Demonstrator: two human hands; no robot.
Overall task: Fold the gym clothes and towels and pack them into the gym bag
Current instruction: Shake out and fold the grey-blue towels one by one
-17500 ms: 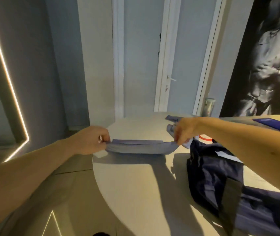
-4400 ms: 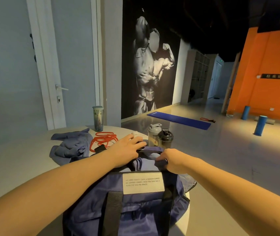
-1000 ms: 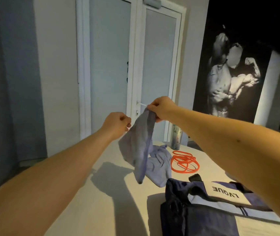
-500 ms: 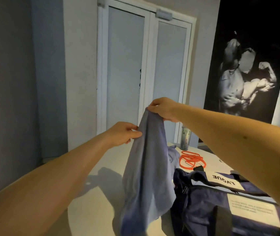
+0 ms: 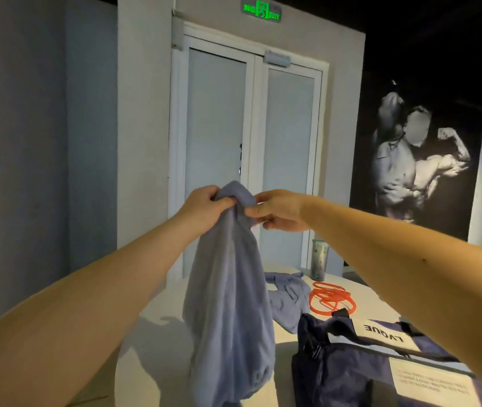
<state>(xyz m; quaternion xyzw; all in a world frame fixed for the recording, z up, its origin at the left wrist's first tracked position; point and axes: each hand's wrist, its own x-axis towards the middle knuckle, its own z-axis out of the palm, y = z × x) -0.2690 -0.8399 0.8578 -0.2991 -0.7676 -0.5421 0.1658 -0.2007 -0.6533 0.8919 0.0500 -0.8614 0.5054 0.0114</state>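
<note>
A blue-grey towel (image 5: 228, 304) hangs in the air in front of me, bunched at its top. My left hand (image 5: 204, 208) grips the bunched top from the left. My right hand (image 5: 277, 211) pinches the same top edge from the right, close beside the left. The towel's lower end drapes down to the round table (image 5: 157, 356). The navy gym bag (image 5: 360, 365) lies on the table at the lower right, its white label facing up. A second crumpled blue-grey cloth (image 5: 286, 298) lies on the table behind the towel.
Orange resistance bands (image 5: 332, 299) lie coiled on the table beyond the bag. A tall tumbler (image 5: 319, 259) stands at the table's far edge. White double doors (image 5: 248, 160) are behind the table, and a dark wall mural (image 5: 415, 160) is to the right.
My hands have come together at the towel's top, the left one rising to grip it next to the right. The towel hangs longer and more bunched than before.
</note>
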